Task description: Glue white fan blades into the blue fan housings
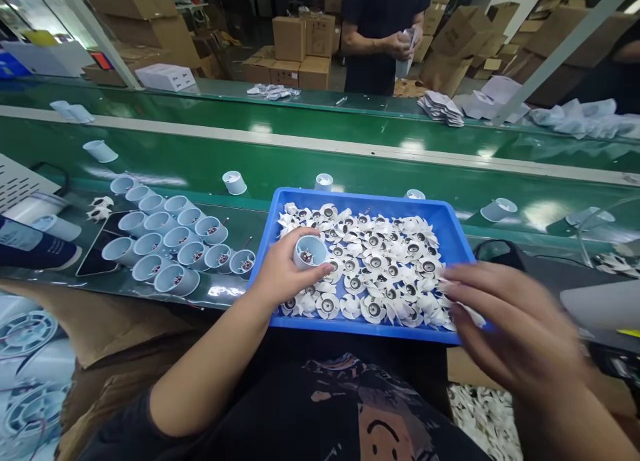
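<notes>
1. I look through one head-worn camera, aimed forward and down, over the wearer's dark shirt (280, 411) at bottom centre.
2. Close to the lens, the right hand (520, 327) looms at lower right.
3. The blue tray (440, 215) sits mid-frame, seen from above.
4. Far cartons (290, 39) fill the upper edge.
</notes>
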A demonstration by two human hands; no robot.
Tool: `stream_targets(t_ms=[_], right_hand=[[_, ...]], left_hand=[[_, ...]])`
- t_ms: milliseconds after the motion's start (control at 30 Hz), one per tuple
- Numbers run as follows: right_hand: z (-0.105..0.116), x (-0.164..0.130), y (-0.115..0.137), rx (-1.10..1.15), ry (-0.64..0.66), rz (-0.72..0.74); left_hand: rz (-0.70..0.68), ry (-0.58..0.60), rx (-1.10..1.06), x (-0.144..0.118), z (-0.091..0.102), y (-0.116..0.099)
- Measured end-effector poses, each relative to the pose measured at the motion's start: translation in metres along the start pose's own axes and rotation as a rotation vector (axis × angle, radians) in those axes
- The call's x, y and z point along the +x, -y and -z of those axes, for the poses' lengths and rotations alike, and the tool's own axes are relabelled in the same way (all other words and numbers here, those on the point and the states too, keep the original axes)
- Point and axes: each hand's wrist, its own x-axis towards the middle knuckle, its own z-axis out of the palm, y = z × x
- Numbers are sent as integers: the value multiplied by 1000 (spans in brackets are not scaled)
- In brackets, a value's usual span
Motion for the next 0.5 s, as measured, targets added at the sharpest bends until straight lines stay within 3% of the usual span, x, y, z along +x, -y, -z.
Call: stream_targets(t_ms=[67,233,367,500], right_hand=[[-33,24,-6,-70,156,63],[-104,79,-34,-231,591,19],[-119,95,-36,-315,781,-31],[-117,95,-29,-268,806,-125]], left_hand=[[-7,-2,10,0,0,1],[-21,-26,31,-2,-2,3],[-6,5,25,-2,-3,4],[-7,8,21,0,-2,5]])
